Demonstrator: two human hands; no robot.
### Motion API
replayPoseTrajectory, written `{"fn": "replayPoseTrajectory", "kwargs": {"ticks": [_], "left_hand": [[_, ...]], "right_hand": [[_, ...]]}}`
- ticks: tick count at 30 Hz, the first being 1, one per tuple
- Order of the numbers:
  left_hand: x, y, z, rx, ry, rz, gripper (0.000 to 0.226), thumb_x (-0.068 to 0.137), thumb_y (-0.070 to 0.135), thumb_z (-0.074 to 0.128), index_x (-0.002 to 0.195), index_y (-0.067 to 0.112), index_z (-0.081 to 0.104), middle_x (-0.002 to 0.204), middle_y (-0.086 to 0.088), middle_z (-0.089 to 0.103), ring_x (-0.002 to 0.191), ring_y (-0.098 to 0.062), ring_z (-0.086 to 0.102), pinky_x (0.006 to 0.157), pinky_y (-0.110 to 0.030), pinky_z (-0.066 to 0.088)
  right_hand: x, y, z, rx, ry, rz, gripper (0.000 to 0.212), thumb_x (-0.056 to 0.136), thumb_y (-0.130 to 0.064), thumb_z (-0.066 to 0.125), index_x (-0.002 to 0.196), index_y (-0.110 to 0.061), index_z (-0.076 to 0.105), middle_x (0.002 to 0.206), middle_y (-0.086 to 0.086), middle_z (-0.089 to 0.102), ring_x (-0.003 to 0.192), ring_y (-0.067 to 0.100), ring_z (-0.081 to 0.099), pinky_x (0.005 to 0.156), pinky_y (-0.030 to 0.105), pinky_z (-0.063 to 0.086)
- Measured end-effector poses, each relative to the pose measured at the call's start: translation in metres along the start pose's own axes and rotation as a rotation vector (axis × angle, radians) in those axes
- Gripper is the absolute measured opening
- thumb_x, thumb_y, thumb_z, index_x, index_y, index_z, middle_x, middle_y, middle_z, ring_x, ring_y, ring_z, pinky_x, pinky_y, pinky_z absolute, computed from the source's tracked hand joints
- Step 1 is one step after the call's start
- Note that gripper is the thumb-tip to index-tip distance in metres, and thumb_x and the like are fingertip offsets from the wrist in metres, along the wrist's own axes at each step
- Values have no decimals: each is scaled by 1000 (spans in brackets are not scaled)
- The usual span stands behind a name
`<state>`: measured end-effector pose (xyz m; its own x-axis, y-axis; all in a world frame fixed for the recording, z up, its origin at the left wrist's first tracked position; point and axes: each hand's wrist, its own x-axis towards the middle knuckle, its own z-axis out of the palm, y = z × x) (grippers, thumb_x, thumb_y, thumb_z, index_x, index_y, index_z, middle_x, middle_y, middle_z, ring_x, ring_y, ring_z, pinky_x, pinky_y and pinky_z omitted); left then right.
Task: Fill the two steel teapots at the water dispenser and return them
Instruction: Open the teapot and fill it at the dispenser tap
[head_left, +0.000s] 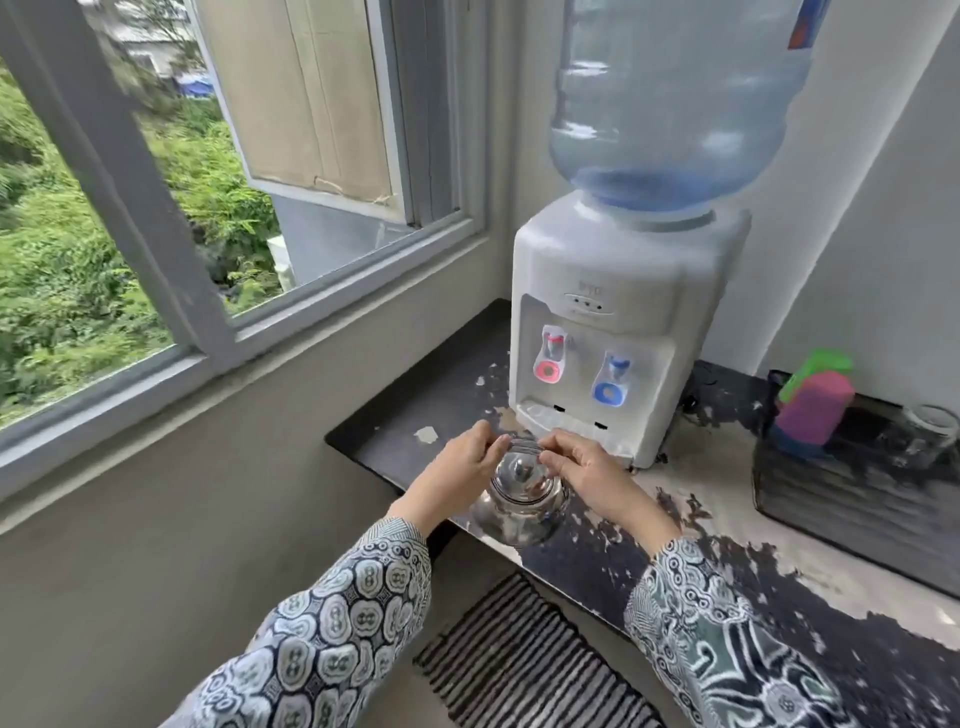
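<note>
One steel teapot (522, 501) with its domed lid on sits at the front edge of the worn black counter (415, 410), just before the white water dispenser (618, 322). My left hand (462, 462) and my right hand (582, 467) both pinch the teapot's thin wire handle (522, 444) from either side, above the lid. The dispenser has a red tap (551, 358) on the left and a blue tap (613, 382) on the right, over a drip tray (545, 418). A large blue water bottle (675, 98) stands on top. A second teapot is not in view.
A dark tray (831, 499) at the right holds a pink and green container (815, 400) and a glass jar (930, 431). An open window (322, 130) is at the left. A striped mat (519, 654) lies on the floor below the counter.
</note>
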<state>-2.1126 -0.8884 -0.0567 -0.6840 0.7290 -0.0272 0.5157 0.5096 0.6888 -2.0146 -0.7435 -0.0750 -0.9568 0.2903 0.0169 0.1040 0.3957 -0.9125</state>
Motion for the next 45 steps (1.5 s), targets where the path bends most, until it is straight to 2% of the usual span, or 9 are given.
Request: {"fn": "replayPoseTrajectory", "kwargs": {"ticks": [5,9,12,17,22,27,33,39,45], "left_hand": [[54,-39,4,-10,-56,-6,29,98,35,35,72,24,32,75,3,47,75,-20,44,70,-33,32],[90,-57,5,-9,-85,27,26,99,33,35,82,13,38,70,7,45,73,-18,44,61,-26,22],[111,-65,7,-25,-104,37,26,99,34,36,83,13,39,72,7,46,73,-16,45,59,-25,22],[135,-80,13,-54,-137,57,29,98,35,37,72,23,33,70,8,45,63,-3,41,59,-16,33],[133,-101,17,-181,-153,103,23,96,35,41,82,17,42,72,8,48,62,-4,40,64,-17,35],[127,-125,22,-316,-192,189,19,92,36,47,87,18,50,81,3,55,72,-4,49,70,-18,39],[128,-151,24,-194,-264,373,45,85,60,44,92,17,55,110,12,53,109,2,47,92,-9,36],[131,-177,40,14,-159,591,7,84,32,57,88,28,54,108,20,51,121,4,46,90,-23,44],[134,-166,32,33,-124,562,22,72,20,56,92,29,56,109,19,56,111,1,49,90,-16,31]], "right_hand": [[50,19,10,-23,38,76,11,91,-13,51,88,-17,60,82,-5,61,78,7,55,82,26,43],[82,35,10,-52,59,118,19,91,-13,52,80,-28,57,78,-10,60,79,9,55,85,30,43],[98,45,8,-51,73,145,13,90,-14,52,82,-21,59,75,-7,59,78,11,55,84,32,44],[112,60,10,-49,76,162,9,91,-15,51,89,-11,59,76,-6,59,74,5,52,77,21,40],[110,69,20,-73,119,122,8,90,-14,54,92,-16,61,84,-12,60,80,-2,54,77,10,39],[96,79,35,-179,216,17,14,84,-20,59,95,-16,66,88,-27,48,92,-6,50,86,5,34],[81,90,50,-339,293,-48,13,82,-29,58,91,-24,66,90,-18,43,90,1,46,87,9,38],[75,106,68,-610,249,-59,21,76,-18,69,92,-22,56,92,-9,55,99,6,48,93,24,45],[85,86,57,-498,345,51,26,77,-49,59,78,-23,53,83,-14,52,85,0,47,81,14,41]]}}
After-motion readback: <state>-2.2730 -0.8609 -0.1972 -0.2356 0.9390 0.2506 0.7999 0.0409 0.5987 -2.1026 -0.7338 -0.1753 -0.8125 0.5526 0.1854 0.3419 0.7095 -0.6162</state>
